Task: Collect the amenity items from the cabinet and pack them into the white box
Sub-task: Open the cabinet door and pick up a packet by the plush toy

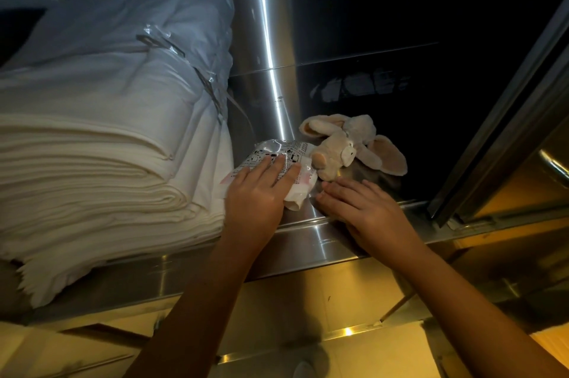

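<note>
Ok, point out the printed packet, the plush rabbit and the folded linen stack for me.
printed packet [275,147], head view, on its printed top face just past the fingertips.
plush rabbit [337,145], head view, on the middle of its body.
folded linen stack [92,168], head view, on the layered folded edges.

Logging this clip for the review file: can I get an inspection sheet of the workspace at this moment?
Surface: brushed stainless-steel cabinet shelf, shiny.
Job's things: crinkled clear plastic packet with black print lies on the shelf against the linen; beige plush rabbit toy lies right beside it. White box: nothing seen.
Clutter: tall stack of folded white linen, its upper bundle in clear wrap.
Grippers: left hand lies with straight fingers flat on the packet; right hand is open, flat on the shelf, fingertips close by the rabbit.
Cables: nothing seen.
Surroundings: dark cabinet interior; metal door frame at right; yellow-lit panels below.
</note>
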`<state>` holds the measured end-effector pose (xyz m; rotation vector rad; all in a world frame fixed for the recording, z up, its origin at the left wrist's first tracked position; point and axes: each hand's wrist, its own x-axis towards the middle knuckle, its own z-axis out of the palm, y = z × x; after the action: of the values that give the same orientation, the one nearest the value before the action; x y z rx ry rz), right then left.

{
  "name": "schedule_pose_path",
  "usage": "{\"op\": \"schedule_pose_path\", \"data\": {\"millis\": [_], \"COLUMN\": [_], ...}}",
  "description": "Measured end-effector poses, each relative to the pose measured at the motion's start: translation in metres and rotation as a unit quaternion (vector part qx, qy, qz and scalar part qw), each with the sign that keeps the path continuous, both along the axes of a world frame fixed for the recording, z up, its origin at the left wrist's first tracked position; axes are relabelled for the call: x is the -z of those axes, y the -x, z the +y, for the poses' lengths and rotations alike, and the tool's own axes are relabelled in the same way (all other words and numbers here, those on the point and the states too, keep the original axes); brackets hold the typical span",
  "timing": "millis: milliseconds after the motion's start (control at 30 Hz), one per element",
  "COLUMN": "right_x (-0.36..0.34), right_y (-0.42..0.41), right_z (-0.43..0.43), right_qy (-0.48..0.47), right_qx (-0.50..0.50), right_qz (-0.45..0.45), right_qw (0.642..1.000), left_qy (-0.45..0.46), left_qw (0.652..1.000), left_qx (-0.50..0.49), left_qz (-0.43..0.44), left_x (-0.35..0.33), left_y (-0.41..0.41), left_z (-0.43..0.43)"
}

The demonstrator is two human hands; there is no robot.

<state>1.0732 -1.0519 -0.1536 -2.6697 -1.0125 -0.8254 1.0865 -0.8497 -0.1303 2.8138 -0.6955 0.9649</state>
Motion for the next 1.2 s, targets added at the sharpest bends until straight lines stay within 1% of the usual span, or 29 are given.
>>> {"op": "schedule_pose_path", "data": {"millis": [100,267,400,700,933,1200], "right_x": [-0.005,-0.014,-0.019,-0.025,-0.034,-0.038], "right_y": [0.000,0.000,0.002,0.017,0.041,0.081], "right_z": [0.000,0.002,0.002,-0.004,-0.012,-0.028], "right_qy": [-0.016,-0.024,-0.035,-0.050,-0.060,-0.058], "right_qx": [0.002,0.010,0.017,0.020,0.019,0.052], "right_qz": [-0.016,-0.004,-0.018,-0.037,-0.036,-0.043], "right_qw": [1.000,1.000,0.999,0.998,0.997,0.996], "left_qy": [0.022,0.047,0.066,0.056,0.057,0.069], "left_qw": [0.999,0.998,0.996,0.993,0.992,0.989], "left_qx": [0.011,0.017,0.026,0.036,0.051,0.080], "left_qz": [-0.028,-0.030,-0.050,-0.096,-0.103,-0.108], "left_x": [-0.005,-0.014,-0.019,-0.040,-0.042,-0.046], "left_y": [0.000,0.003,0.009,0.034,0.061,0.091], "left_z": [0.002,0.003,0.002,-0.004,-0.014,-0.032]}}
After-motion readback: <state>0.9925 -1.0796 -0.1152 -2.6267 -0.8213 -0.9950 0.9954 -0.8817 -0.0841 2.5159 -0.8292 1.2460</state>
